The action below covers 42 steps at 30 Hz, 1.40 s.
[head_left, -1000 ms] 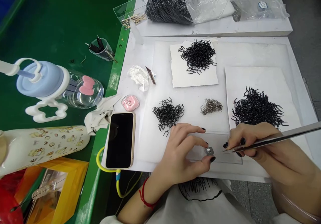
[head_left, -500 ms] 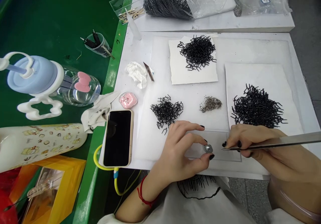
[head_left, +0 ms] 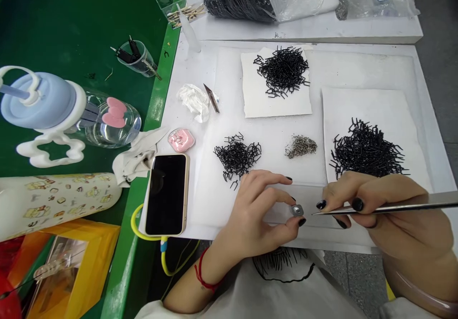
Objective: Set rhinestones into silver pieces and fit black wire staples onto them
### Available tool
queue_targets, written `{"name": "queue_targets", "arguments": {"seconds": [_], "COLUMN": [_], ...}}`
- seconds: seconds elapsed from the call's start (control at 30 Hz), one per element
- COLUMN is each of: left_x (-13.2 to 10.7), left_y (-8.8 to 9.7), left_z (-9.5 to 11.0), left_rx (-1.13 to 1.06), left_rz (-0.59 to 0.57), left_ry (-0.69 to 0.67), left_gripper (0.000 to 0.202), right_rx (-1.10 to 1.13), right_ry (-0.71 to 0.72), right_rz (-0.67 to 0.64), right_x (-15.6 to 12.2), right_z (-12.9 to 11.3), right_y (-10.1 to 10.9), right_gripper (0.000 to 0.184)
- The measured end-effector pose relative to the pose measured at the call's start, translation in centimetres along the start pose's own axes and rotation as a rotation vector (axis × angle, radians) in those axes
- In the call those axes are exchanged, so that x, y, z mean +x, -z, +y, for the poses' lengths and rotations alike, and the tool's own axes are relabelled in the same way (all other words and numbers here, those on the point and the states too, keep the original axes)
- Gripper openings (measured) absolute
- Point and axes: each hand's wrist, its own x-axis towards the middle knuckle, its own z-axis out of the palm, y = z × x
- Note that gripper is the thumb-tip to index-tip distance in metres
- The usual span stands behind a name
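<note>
Between thumb and forefinger, my left hand (head_left: 263,214) pinches a small grey metal block (head_left: 296,210) with a rounded shape. My right hand (head_left: 372,204) is closed round a pair of metal tweezers (head_left: 397,206), whose tips point left and stop a little short of the block. Under both hands lies a clear flat plate (head_left: 315,192). Just beyond them is a heap of tiny brown metallic bits (head_left: 301,146). A small pile of bent black pieces (head_left: 238,158) lies above my left hand, and a bigger black pile (head_left: 367,149) on white paper lies behind my right hand.
Another black pile (head_left: 282,71) rests on a torn sheet further back. To the left are a phone (head_left: 167,195) on a yellow cable, a pink case (head_left: 181,140), crumpled tissue (head_left: 194,102) and a dark blade-like strip (head_left: 211,98). Bottles stand over the green surface (head_left: 89,14).
My right hand has shifted slightly left, bringing the tweezer tips nearer the grey block. My left hand keeps its pinch in place. The view has moved a little.
</note>
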Motion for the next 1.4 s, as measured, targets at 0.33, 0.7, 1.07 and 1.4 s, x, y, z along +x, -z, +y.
{"name": "queue_targets", "arguments": {"seconds": [0.33,0.7,1.07,1.4], "left_x": [0.0,-0.1,0.0,0.0], "left_y": [0.0,-0.1,0.0,0.0], "left_z": [0.0,-0.1,-0.1,0.0], "left_rx": [0.005,-0.005,-0.001,-0.006], "left_rz": [0.006,0.003,0.005,-0.001], "left_ry": [-0.005,-0.005,0.007,0.003], "left_gripper": [0.017,0.019,0.018,0.016], "right_rx": [0.005,0.000,-0.010,-0.075], "right_ry": [-0.039,-0.090,-0.081,-0.066], "right_rz": [-0.115,-0.120,-0.131,-0.105], "right_x": [0.4,-0.3,0.1,-0.3], "right_z": [0.6,0.4,0.4,-0.6], "right_y": [-0.3,-0.1,-0.3,0.9], "right_gripper": [0.014,0.018,0.016,0.012]}}
